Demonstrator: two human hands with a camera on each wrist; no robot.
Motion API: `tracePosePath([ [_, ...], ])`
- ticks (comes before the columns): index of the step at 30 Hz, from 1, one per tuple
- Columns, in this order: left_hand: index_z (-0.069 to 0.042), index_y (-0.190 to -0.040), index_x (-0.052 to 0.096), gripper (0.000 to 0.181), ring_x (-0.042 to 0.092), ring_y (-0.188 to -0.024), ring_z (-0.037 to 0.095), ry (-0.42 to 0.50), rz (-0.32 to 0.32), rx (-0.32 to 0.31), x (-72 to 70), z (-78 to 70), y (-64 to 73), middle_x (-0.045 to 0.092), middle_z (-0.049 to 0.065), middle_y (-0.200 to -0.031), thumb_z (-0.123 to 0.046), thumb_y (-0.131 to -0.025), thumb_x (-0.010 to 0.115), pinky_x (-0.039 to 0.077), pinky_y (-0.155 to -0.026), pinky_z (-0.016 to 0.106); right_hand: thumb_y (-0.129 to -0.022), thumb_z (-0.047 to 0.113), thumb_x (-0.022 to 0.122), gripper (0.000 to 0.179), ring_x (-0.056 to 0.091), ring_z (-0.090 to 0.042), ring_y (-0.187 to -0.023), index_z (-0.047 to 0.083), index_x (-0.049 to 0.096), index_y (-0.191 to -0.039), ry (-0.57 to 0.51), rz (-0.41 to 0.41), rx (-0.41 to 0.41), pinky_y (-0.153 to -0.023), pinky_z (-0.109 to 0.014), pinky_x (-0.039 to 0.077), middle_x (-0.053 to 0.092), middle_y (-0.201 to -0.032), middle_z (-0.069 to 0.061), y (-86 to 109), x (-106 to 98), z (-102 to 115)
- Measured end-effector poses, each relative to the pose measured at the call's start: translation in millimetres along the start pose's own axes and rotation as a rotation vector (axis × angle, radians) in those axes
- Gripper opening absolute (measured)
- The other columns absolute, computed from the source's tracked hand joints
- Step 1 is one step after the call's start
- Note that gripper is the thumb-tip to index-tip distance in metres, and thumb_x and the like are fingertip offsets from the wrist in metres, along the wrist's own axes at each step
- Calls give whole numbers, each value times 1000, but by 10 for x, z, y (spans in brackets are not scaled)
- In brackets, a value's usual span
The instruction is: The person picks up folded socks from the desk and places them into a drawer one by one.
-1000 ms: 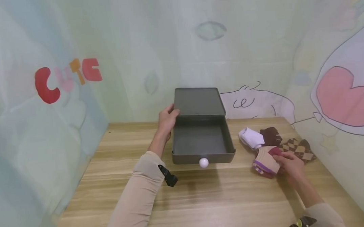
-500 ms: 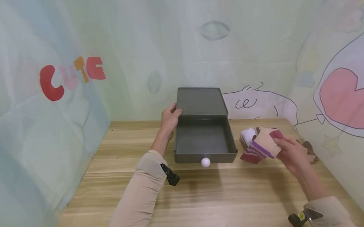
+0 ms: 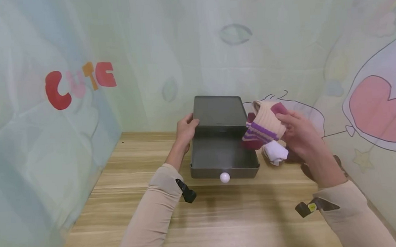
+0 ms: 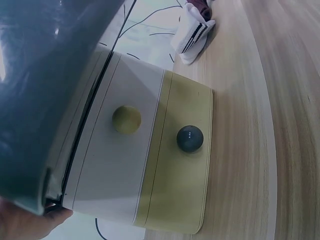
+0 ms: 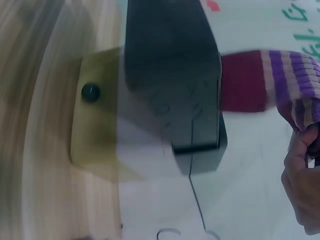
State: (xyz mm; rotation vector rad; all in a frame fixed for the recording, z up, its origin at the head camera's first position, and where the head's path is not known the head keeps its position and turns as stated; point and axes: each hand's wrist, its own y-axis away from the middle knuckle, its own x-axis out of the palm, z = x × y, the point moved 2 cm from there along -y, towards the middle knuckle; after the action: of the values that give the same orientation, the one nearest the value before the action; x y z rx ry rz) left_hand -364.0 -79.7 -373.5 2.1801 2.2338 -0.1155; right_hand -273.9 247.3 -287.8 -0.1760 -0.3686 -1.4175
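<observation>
My right hand (image 3: 299,128) pinches beige, purple-striped socks (image 3: 262,126) with maroon patches, raised over the right edge of a pulled-out grey drawer (image 3: 222,150). A maroon end of the socks (image 5: 242,82) dangles beside the drawer in the right wrist view. My left hand (image 3: 185,129) rests along the left side of the small drawer chest (image 3: 220,109), thumb at its top edge. Below the grey drawer, the left wrist view shows a white drawer (image 4: 107,165) and a yellow drawer (image 4: 177,165), each with a round knob. Inside, the grey drawer looks bare.
White socks (image 3: 275,152) lie right of the chest on the wooden table (image 3: 215,218). Brown socks (image 3: 294,156) and patterned socks are partly hidden behind the right hand and wrist. A printed cloth (image 3: 142,74) hangs close behind and at both sides.
My right hand has lifted the striped socks off the pile and carried them up and left to the drawer's edge. The left hand has kept its place on the chest.
</observation>
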Motion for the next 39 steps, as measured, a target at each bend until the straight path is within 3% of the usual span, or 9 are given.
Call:
tracePosePath([
  [8, -18, -142, 40, 52, 36, -136, 22, 10, -11, 0, 37, 21, -23, 42, 4, -145, -28, -92, 51, 35, -110, 41, -85, 15, 67, 16, 58, -13, -70, 15, 58, -97, 39, 15, 27, -64, -26, 49, 65, -82, 2, -173, 545, -316],
  [16, -20, -138, 45, 49, 48, -124, 17, 9, -38, 11, 65, 4, -13, 51, 3, -138, -26, -90, 53, 44, -102, 36, -79, 22, 74, 34, 62, -17, -73, 11, 56, -107, 289, -26, 91, -67, -27, 56, 63, -97, -5, -340, 914, -744],
  [19, -22, -138, 46, 48, 58, -100, 13, 2, -38, 18, 61, 5, -2, 55, 1, -133, -26, -90, 52, 52, -84, 28, -79, 20, 74, 34, 63, -18, -71, 9, 57, -107, 357, -30, 101, -66, -30, 57, 63, -98, -8, -387, 1014, -858],
  [22, -23, -137, 47, 47, 55, -86, 10, -2, -35, 24, 60, 7, 9, 57, 1, -130, -26, -90, 52, 50, -68, 23, -79, 15, 73, 33, 64, -17, -65, 6, 56, -107, 410, -21, 88, -63, -33, 58, 66, -90, -9, -428, 1081, -955],
  [24, -21, -137, 47, 48, 57, -89, 13, -4, -36, 27, 58, 4, 15, 56, 2, -131, -26, -90, 52, 51, -70, 25, -79, 11, 73, 32, 65, -16, -61, 3, 56, -105, 448, -20, 78, -61, -34, 58, 66, -82, -8, -456, 1106, -1013],
  [26, -19, -138, 46, 49, 54, -109, 13, -9, -38, 26, 54, -1, 19, 54, 4, -135, -26, -90, 52, 50, -88, 28, -78, 9, 73, 31, 65, -16, -58, 2, 57, -103, 508, -30, 69, -59, -35, 58, 66, -78, -7, -483, 1110, -1058],
  [29, -16, -139, 45, 50, 48, -125, 19, -3, -42, 27, 50, -15, 20, 51, 5, -138, -25, -90, 52, 41, -105, 33, -76, 9, 74, 30, 66, -16, -58, 3, 58, -100, 607, -49, 53, -61, -38, 59, 66, -81, -9, -506, 1116, -1081],
  [36, -15, -138, 46, 48, 46, -127, 20, 7, -50, 29, 21, -52, 27, 51, 6, -138, -24, -91, 52, 39, -107, 36, -74, 19, 77, 26, 63, -14, -62, 10, 61, -93, 929, -151, -129, -53, -29, 54, 69, -83, -8, -544, 1170, -1031],
  [39, -15, -137, 46, 48, 47, -127, 21, 10, -55, 34, 20, -48, 32, 51, 6, -137, -23, -90, 52, 39, -107, 36, -75, 21, 77, 28, 64, -14, -65, 10, 62, -96, 943, -135, -128, -54, -27, 55, 70, -86, -8, -544, 1158, -1029],
])
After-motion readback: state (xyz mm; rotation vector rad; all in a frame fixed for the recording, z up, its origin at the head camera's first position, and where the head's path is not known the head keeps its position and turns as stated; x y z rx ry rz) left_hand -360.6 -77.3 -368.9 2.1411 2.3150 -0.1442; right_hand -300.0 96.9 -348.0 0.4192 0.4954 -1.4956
